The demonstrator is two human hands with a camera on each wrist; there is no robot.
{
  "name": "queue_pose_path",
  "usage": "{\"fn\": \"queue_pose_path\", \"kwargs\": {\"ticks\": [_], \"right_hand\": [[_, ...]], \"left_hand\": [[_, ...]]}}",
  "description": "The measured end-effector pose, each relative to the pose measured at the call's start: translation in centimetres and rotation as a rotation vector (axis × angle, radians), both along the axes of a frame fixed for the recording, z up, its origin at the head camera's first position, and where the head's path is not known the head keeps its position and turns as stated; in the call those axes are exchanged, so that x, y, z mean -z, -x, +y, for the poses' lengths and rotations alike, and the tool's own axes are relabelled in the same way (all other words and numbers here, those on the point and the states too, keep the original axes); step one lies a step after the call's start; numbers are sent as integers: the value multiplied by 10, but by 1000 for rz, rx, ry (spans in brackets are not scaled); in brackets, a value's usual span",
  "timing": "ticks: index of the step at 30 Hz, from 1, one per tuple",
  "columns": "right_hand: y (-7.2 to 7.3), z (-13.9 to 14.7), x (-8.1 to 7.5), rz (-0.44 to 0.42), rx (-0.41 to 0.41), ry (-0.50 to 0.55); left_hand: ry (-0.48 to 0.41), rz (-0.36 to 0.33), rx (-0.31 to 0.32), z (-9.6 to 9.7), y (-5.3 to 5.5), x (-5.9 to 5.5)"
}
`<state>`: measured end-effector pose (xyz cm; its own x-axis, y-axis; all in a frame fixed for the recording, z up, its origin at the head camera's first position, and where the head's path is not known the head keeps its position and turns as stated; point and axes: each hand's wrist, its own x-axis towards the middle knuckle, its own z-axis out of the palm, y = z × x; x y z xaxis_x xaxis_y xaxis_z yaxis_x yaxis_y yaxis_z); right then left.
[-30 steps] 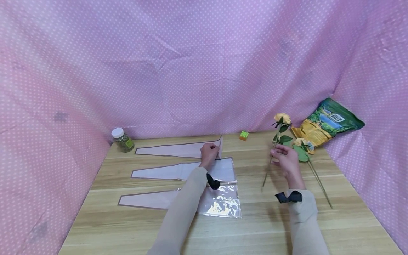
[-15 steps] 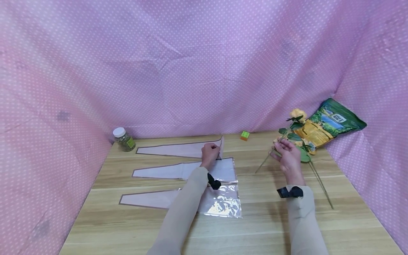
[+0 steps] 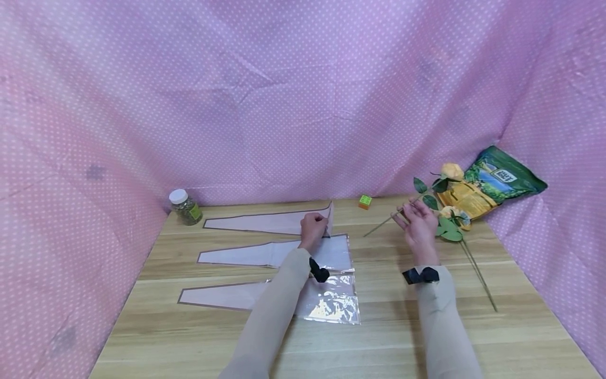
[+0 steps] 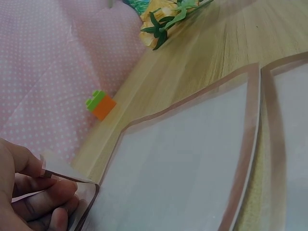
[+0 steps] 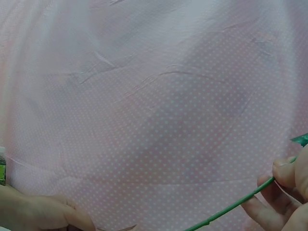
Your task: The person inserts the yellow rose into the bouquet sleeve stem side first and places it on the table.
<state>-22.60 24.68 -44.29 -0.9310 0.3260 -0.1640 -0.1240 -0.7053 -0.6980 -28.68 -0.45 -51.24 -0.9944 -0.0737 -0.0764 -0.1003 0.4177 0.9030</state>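
With its thumb and fingers, my left hand (image 3: 313, 230) pinches the raised right edge of the farthest flower sleeve (image 3: 255, 222), a tapered pinkish plastic wrapper with a brown border. Two similar sleeves lie flat nearer me: a middle one (image 3: 236, 256) and a near one (image 3: 213, 297) with a shiny clear end. My right hand (image 3: 420, 229) pinches the green stem (image 5: 226, 210) of a yellow artificial rose (image 3: 452, 171). The bloom tilts up to the right, the stem end points down-left toward the left hand. Another yellow rose (image 3: 448, 230) lies on the table at right.
A green and yellow bag (image 3: 497, 176) leans at the back right against the pink dotted cloth (image 3: 303, 105). A small green and orange block (image 3: 364, 202) sits near the back edge. At the back left stands a white-lidded jar (image 3: 186, 208).
My right hand has swung the rose from nearly upright to a slant, its stem end moving left and up toward the sleeve. The left hand keeps its place on the sleeve edge.
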Motion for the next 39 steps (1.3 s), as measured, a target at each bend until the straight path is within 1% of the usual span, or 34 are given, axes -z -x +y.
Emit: {"fn": "queue_pose_path", "kwargs": {"ticks": [5,11,17,20,25,28,32,39], "right_hand": [[10,-11,3,17,39,-24],[25,-26,7,22,95,-64],[39,-41,10,9,123,-106],[46,-48,12,1,140,-104],[54,-57,17,-40,178,-142],[58,-62,20,-59,192,-199],[61,-68,22,-55,191,-254],[63,-80,23,-25,204,-304]], "left_hand": [[-10,-2,-2,0,0,1],[-22,-13,4,0,-2,-1],[-16,-13,-1,2,-3,-2],[-12,-6,-4,2,-3,-1],[-6,18,-8,3,-2,0],[-7,27,-9,3,-3,0],[-7,29,-12,3,-3,0],[-9,44,-9,4,-4,0]]}}
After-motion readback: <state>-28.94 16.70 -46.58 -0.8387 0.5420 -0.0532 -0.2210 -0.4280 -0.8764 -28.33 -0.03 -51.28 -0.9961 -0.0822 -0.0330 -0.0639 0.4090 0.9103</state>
